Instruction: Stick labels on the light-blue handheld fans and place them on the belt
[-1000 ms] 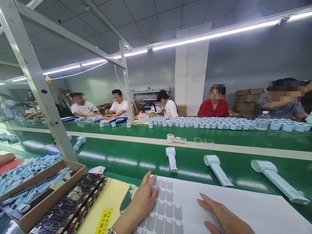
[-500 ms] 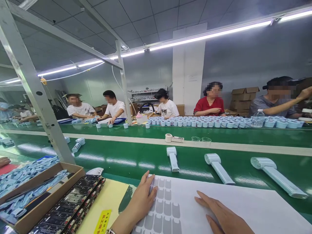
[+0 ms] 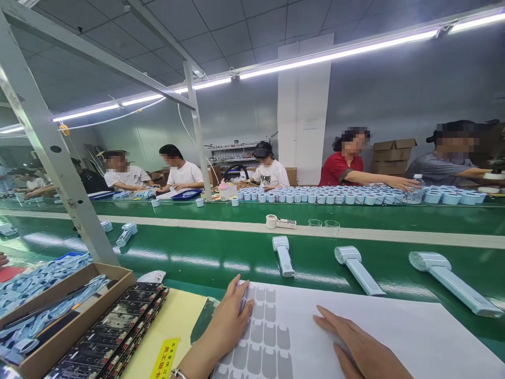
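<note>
A white sheet (image 3: 394,321) with rows of grey rounded sticker shapes (image 3: 263,337) on its left part lies in front of me. My left hand (image 3: 232,315) rests on the sheet's left edge beside the stickers, fingers stretched out, holding nothing. On the blank part to the right lies my right hand (image 3: 351,337), its fingers extended and apart, also holding nothing. Beyond the sheet, several light blue handheld fans lie on the green conveyor belt; the closest are one fan (image 3: 283,256), a second fan (image 3: 360,270) and a third fan (image 3: 453,284).
At left stand a cardboard box (image 3: 114,271) of light blue parts and stacked black circuit boards (image 3: 114,326) beside a yellow sheet (image 3: 185,316). A metal post (image 3: 59,152) rises there. Across the belt, co-workers sit behind many blue cups (image 3: 315,197) and a clear bottle (image 3: 414,192).
The fans have shifted slightly right along the belt. Across it, the person in red has stretched an arm toward the clear bottle. My hands stay in place on the sheet.
</note>
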The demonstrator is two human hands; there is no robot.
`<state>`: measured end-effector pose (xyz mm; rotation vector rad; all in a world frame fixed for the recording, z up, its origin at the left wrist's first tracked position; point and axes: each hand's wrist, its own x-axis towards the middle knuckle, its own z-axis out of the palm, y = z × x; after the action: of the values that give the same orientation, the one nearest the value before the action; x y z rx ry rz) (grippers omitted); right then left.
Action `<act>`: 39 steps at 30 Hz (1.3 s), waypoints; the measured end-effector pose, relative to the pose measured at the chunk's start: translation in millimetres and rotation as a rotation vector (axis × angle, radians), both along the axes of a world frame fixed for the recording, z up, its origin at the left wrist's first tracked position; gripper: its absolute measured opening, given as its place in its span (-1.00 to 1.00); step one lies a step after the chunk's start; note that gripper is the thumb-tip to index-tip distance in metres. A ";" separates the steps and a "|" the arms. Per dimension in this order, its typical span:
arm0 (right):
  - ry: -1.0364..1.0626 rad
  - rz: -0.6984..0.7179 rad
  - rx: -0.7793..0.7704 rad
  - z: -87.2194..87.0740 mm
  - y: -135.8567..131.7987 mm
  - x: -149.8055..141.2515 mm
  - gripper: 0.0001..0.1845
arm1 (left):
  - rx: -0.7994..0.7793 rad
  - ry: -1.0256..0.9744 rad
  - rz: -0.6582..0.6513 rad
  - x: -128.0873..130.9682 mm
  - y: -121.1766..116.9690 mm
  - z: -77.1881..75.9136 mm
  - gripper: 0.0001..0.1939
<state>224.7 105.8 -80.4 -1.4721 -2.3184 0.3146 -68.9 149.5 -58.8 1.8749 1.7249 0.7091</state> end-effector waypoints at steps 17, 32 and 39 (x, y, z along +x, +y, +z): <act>0.000 -0.007 0.020 -5.7 2.8 1.5 -0.44 | -0.005 0.010 -0.005 0.1 -0.1 0.9 -0.37; 0.032 -0.022 0.021 3.2 -2.0 -1.9 -0.46 | 0.009 -0.009 0.000 -0.4 0.1 -1.0 -0.40; -0.001 -0.028 0.005 5.3 -2.3 -3.0 -0.45 | -0.006 0.004 -0.011 -1.8 2.0 -1.7 -0.37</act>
<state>221.7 103.5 -75.0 -1.5021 -2.2956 0.3002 -70.6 151.5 -60.5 1.8820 1.7154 0.6963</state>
